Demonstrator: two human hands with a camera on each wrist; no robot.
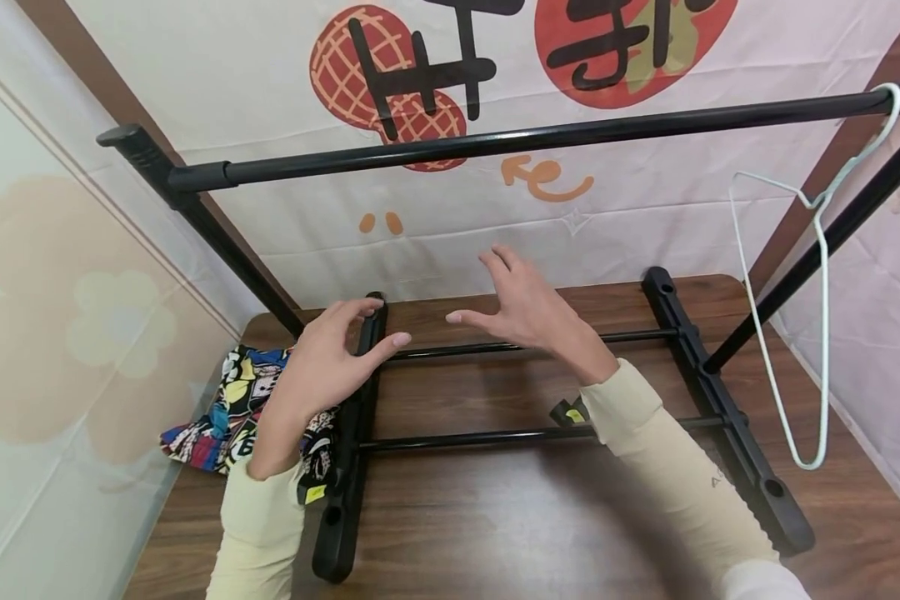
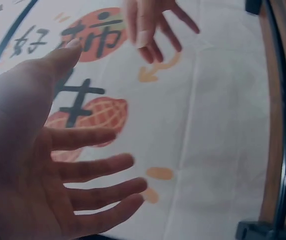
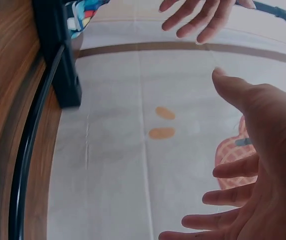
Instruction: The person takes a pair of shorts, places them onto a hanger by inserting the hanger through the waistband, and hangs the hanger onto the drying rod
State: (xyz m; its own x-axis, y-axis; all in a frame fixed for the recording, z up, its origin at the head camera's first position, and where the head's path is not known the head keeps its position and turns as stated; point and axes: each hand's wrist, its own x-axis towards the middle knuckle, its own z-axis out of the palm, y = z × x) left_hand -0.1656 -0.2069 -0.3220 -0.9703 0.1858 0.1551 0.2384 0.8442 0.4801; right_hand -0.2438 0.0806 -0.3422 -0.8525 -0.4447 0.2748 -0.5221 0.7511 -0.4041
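Both hands are raised over the base of a black metal rack (image 1: 547,140) and hold nothing. The left hand (image 1: 321,358) has its fingers spread, just above a crumpled cloth (image 1: 249,387) with a colourful cartoon print, which it partly covers in the head view. Further right, the right hand (image 1: 528,304) reaches forward with thumb and fingers apart, over the rack's rear lower bar (image 1: 450,353). In the left wrist view the left palm (image 2: 18,185) faces the printed backdrop. A pale wire clothes hanger (image 1: 823,333) hangs from the right end of the top rail.
The rack stands on a brown wooden surface (image 1: 480,517), with black feet (image 1: 339,533) at either side. A small dark item with a yellow tag (image 1: 574,415) lies by the front lower bar. White printed fabric (image 1: 292,242) closes off the back and sides.
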